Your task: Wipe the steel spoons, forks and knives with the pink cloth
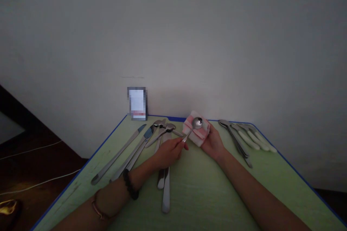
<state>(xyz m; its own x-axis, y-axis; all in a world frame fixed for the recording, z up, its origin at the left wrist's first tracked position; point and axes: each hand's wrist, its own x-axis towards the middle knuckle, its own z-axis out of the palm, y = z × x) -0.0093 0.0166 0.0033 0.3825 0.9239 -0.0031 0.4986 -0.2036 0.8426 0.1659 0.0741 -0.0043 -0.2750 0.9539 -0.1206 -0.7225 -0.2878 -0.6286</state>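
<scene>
My left hand (170,151) is closed round the handle of a metal spoon (197,122), its shiny bowl pointing up and away to the right. Under the bowl lies a folded pink-and-white cloth (199,138), which my right hand (214,142) grips from below and the right side. The fingers of that hand are mostly hidden behind the cloth. Beneath and beside my left hand, several table knives (119,154) and spoons (158,123) lie loosely on the green table, partly covered by my forearm.
On the right of the table (206,191), a stack of metal spoons (235,139) lies beside several pieces of cutlery with pale handles (255,140). A blurred upright device with a lit screen (137,103) leans at the back left against the wall (173,43).
</scene>
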